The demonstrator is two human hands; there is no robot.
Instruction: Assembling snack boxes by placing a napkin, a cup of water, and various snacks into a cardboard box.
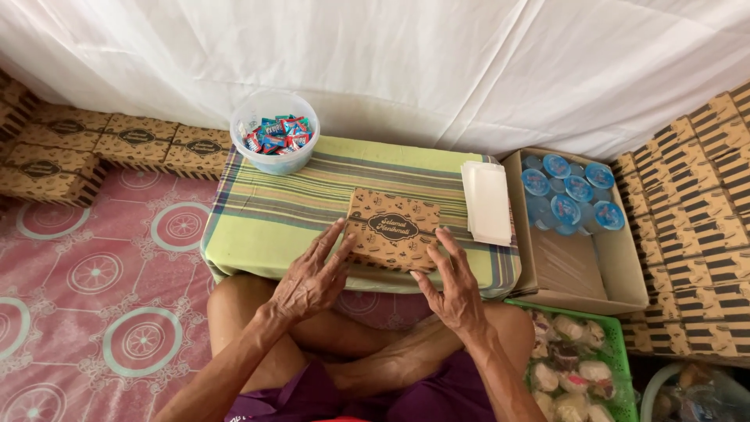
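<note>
A closed brown printed cardboard box point(393, 227) lies on a low table covered with a green striped cloth point(273, 211). My left hand point(312, 273) rests with fingers spread against the box's left near corner. My right hand point(455, 285) is open too, fingertips touching the box's right near edge. Neither hand grips anything. I sit cross-legged in front of the table.
A clear plastic tub of wrapped sweets point(275, 131) stands at the table's far left corner, a stack of white paper sheets point(487, 202) at its right. A carton of sealed water cups point(574, 227) and a green basket of wrapped snacks point(574, 363) sit to the right. Stacked brown boxes point(695, 219) line both sides.
</note>
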